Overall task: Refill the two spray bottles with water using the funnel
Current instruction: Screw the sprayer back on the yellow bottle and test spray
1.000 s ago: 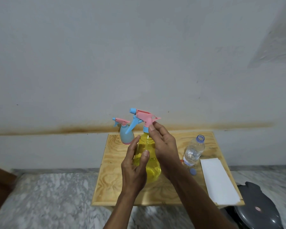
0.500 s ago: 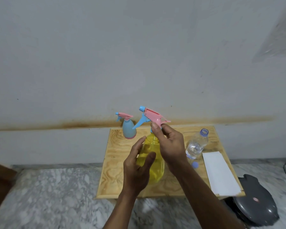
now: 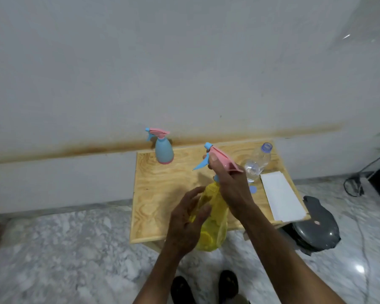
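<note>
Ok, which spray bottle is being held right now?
The yellow spray bottle, gripped by both hands; the blue spray bottle stands untouched at the table's far edge.

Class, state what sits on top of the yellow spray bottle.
A pink trigger head with blue nozzle tops the yellow spray bottle. The right hand covers the neck, hiding the joint.

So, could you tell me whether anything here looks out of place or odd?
Two things stand out. The water bottle stands open on the wooden table, its blue cap lying loose beside it. The yellow spray bottle is tilted in both hands, its base out past the table's front edge. No spill or funnel shows.
</note>
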Action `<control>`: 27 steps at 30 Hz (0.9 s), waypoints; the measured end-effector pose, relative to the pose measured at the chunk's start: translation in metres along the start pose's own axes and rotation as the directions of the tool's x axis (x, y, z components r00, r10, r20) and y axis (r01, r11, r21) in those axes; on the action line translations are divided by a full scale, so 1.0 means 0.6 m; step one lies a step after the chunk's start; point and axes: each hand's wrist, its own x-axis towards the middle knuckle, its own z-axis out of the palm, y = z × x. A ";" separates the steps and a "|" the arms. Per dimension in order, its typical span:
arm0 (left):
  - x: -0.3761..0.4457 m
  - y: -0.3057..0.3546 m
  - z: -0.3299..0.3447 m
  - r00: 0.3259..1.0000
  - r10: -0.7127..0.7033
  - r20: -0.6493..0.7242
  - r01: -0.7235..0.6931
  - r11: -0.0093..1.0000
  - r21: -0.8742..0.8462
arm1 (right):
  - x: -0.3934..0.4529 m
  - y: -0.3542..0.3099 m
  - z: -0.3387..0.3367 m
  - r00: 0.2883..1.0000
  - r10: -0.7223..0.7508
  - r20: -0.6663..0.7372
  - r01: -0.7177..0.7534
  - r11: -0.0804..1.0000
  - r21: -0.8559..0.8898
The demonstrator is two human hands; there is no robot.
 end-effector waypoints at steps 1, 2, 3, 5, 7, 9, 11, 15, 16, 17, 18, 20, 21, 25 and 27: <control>-0.006 -0.007 0.004 1.000 -0.011 0.013 0.011 1.000 0.013 | -0.003 0.010 -0.001 0.999 0.033 -0.020 -0.033 0.999 -0.015; -0.014 -0.016 0.009 0.999 -0.032 0.025 0.031 0.999 0.027 | -0.007 0.022 0.000 0.997 0.064 -0.052 -0.066 0.997 -0.038; -0.023 -0.024 0.014 0.997 -0.065 0.032 0.064 0.997 0.032 | -0.011 0.035 0.002 0.992 0.088 -0.093 -0.094 0.993 -0.065; -0.044 -0.041 0.022 0.992 -0.124 0.023 0.124 0.992 0.035 | -0.019 0.063 0.008 0.979 0.126 -0.163 -0.144 0.985 -0.100; -0.065 -0.058 0.028 0.987 -0.156 -0.023 0.157 0.986 0.061 | -0.028 0.087 0.014 0.967 0.142 -0.211 -0.172 0.976 -0.131; -0.084 -0.067 0.034 0.982 -0.175 -0.070 0.180 0.981 0.073 | -0.037 0.108 0.016 0.957 0.173 -0.231 -0.214 0.962 -0.168; -0.099 -0.077 0.035 0.976 -0.195 -0.099 0.203 0.975 0.085 | -0.046 0.124 0.017 0.951 0.205 -0.233 -0.247 0.954 -0.171; -0.139 -0.096 0.045 0.962 -0.218 -0.163 0.238 0.964 0.120 | -0.069 0.154 0.006 0.940 0.256 -0.224 -0.302 0.931 -0.207; -0.152 -0.100 0.051 0.957 -0.226 -0.181 0.250 0.960 0.122 | -0.075 0.164 0.001 0.938 0.271 -0.215 -0.316 0.923 -0.217; -0.166 -0.102 0.059 0.951 -0.243 -0.192 0.268 0.957 0.114 | -0.081 0.174 -0.004 0.938 0.280 -0.206 -0.325 0.915 -0.237; -0.179 -0.103 0.067 0.943 -0.265 -0.202 0.289 0.952 0.099 | -0.087 0.184 -0.010 0.937 0.290 -0.194 -0.335 0.904 -0.266; -0.208 -0.105 0.084 0.926 -0.297 -0.232 0.322 0.944 0.074 | -0.104 0.200 -0.021 0.938 0.311 -0.156 -0.345 0.888 -0.303; -0.222 -0.104 0.091 0.917 -0.308 -0.252 0.334 0.940 0.069 | -0.113 0.206 -0.026 0.937 0.322 -0.136 -0.349 0.887 -0.303; -0.272 -0.113 0.113 0.885 -0.346 -0.312 0.387 0.919 0.076 | -0.142 0.221 -0.054 0.938 0.346 -0.034 -0.335 0.873 -0.353; -0.291 -0.122 0.121 0.878 -0.350 -0.325 0.395 0.915 0.080 | -0.155 0.226 -0.065 0.952 0.307 0.016 -0.272 0.866 -0.420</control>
